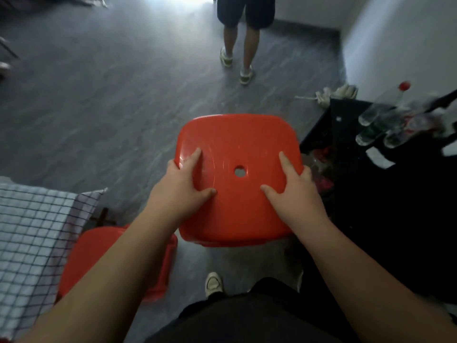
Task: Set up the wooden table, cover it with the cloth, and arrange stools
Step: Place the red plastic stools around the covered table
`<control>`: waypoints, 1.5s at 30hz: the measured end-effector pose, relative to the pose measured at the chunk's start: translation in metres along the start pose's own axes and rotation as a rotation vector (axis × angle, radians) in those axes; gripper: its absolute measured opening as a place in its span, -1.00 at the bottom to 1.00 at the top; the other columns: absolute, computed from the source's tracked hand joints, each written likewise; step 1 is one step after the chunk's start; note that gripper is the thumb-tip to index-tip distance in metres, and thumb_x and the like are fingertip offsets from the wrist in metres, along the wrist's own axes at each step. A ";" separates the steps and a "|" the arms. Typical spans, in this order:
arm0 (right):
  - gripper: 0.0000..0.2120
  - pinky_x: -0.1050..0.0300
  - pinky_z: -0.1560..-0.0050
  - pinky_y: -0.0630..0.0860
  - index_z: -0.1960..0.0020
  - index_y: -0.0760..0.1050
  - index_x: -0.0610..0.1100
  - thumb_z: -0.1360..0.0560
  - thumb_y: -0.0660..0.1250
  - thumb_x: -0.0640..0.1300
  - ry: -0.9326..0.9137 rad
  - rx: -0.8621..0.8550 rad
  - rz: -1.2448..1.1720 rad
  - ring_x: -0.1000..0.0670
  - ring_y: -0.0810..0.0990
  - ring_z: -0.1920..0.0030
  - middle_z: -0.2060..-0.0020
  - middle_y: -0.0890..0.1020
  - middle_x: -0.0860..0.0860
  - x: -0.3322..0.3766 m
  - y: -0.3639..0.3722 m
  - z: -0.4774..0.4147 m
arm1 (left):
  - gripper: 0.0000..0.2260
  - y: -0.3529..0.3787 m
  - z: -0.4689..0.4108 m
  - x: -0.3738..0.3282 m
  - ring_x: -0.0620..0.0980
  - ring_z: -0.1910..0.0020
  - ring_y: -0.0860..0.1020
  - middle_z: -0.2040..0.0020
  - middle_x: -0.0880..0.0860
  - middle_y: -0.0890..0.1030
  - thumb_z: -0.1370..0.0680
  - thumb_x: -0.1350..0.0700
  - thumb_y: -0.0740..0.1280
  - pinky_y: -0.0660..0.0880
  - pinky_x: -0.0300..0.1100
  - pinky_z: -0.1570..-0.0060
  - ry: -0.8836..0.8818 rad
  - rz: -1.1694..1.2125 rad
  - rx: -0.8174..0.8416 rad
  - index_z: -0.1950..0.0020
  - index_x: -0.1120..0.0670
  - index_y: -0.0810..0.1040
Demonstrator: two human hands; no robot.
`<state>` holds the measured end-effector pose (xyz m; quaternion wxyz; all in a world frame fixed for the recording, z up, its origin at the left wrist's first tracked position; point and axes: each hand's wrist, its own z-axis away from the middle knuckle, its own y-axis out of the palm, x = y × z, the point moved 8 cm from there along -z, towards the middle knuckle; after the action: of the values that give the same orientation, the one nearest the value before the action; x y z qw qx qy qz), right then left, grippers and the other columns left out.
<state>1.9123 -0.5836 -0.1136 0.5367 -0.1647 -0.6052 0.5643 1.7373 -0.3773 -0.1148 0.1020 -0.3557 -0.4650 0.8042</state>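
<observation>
1. A grey floor (99,100) fills most of the view; a second person (243,35) stands at its far end.
2. A checked cloth (32,233) covers the table at the lower left.
3. A black bag (385,206) sits at right, clear bottles (380,120) lying on top.
4. A red stool (238,144) is held above the floor at centre.
5. A second red stool (99,251) stands beside the table.
6. The left hand (183,186) and right hand (291,191) grip the seat's sides, thumbs on top, fingers curled over the edges.

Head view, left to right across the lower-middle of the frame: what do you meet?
Checked cloth → second red stool → left hand → held red stool → right hand → black table with plastic bottles.
</observation>
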 end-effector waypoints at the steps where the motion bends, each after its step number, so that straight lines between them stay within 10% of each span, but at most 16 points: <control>1: -0.15 -0.18 -0.42 0.37 -0.59 0.00 0.27 -0.45 0.40 0.24 -0.019 -0.013 -0.019 -0.30 0.39 -0.40 -0.47 0.22 -0.25 0.010 -0.004 -0.001 | -0.10 -0.011 0.000 0.001 0.22 -0.30 0.50 -0.45 0.14 0.29 -0.38 -0.25 0.49 0.48 0.07 -0.25 0.005 0.000 -0.020 -0.56 -0.36 0.01; 26: -0.30 -0.11 -0.46 0.33 -0.57 0.17 0.23 -0.50 0.39 0.14 -0.318 0.148 -0.110 -0.27 0.38 -0.41 -0.49 0.19 -0.26 0.194 -0.012 -0.378 | -0.15 -0.150 -0.315 -0.024 0.19 -0.36 0.45 -0.49 0.18 0.24 -0.41 -0.18 0.50 0.41 0.03 -0.35 -0.279 0.079 -0.182 -0.59 -0.24 0.10; 45: -0.32 -0.13 -0.45 0.35 -0.53 0.22 0.26 -0.47 0.38 0.14 -0.503 0.339 0.015 -0.26 0.34 -0.45 -0.51 0.20 -0.26 0.522 0.124 -0.593 | -0.18 -0.324 -0.539 0.180 0.20 -0.41 0.40 -0.49 0.25 0.26 -0.44 -0.16 0.47 0.36 0.02 -0.41 -0.507 0.230 -0.272 -0.60 -0.17 0.11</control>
<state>2.1643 0.1751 -0.1044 0.3855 0.0678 -0.6152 0.6843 1.9122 0.2534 -0.1047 -0.1576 -0.2043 -0.5355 0.8041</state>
